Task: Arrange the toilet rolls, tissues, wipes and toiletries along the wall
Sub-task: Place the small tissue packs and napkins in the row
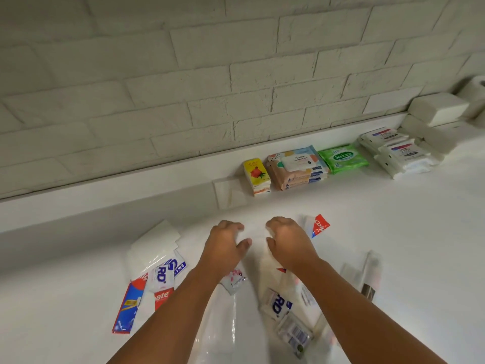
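both hands are low over the table [393, 232], side by side. the left hand [225, 241] and right hand [288, 240] have their fingers curled down and narrow at the far edge of a clear bag [223, 327], which runs back between the forearms. it cannot be told whether the fingers pinch the film, as it is nearly invisible there.

handling: the bag looks thin, limp and slippery. it will likely sag and spill if lifted by one edge, so take it at two corners or lift the contents out singly. sachets [278, 303] lie under the right forearm; they look light and flat.

toothpaste boxes [128, 306] lie left of the left hand. they are probably light and stiff, so grip them across the long sides. a tube [319, 225] lies just beyond the right hand. it is likely soft, so grip it mid-body. wipes [296, 166] stand lined up at the wall, well ahead and right of the hands.
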Demonstrator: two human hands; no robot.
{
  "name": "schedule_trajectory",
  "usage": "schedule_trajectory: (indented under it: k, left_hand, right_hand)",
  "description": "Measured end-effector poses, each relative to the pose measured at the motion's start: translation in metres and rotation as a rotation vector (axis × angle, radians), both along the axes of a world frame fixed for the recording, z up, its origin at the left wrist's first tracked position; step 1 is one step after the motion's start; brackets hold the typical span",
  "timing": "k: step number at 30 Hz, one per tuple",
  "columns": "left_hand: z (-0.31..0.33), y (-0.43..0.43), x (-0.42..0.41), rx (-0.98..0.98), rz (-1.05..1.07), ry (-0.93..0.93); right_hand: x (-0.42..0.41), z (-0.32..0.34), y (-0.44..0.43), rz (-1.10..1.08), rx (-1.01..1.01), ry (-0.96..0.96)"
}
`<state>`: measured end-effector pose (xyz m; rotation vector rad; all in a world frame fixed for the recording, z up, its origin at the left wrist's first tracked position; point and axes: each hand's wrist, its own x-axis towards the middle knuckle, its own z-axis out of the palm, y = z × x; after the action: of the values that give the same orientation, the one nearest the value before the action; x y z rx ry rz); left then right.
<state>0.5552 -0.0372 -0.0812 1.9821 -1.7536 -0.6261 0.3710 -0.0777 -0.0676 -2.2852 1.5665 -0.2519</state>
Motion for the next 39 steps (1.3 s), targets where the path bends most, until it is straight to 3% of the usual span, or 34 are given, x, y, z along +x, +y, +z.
schedule_trajectory:
  k: [13, 19, 23, 29, 32, 36, 39]
  left_hand:
    - [0.005, 0.008, -0.036, 0.132, -0.277, -0.217]
    - [0.019, 0.000, -0.046, 0.206, -0.321, -0.303]
    - [0.021, 0.007, -0.046, 0.194, -0.202, -0.058]
    - [0.044, 0.010, -0.040, 0.041, 0.063, 0.405]
    - [0.059, 0.009, -0.037, -0.053, 0.158, 0.516]
    - [0.078, 0.009, -0.038, -0.272, 0.218, 0.434]
    - [0.081, 0.012, -0.037, -0.479, 0.127, 0.254]
  right_hand:
    - [-0.034, 0.000, 0.030, 0.077, -0.024, 0.153]
    - [-0.036, 0.004, 0.026, 0.110, -0.004, 0.136]
    - [-0.037, 0.006, 0.023, 0.105, 0.014, 0.056]
    - [-0.042, 0.027, 0.007, 0.037, 0.055, -0.137]
    - [-0.039, 0.035, -0.002, 0.015, 0.105, -0.238]
    - [-0.036, 0.042, -0.013, -0.081, 0.160, -0.337]
    - [-0.032, 0.044, -0.022, -0.209, 0.368, -0.520]
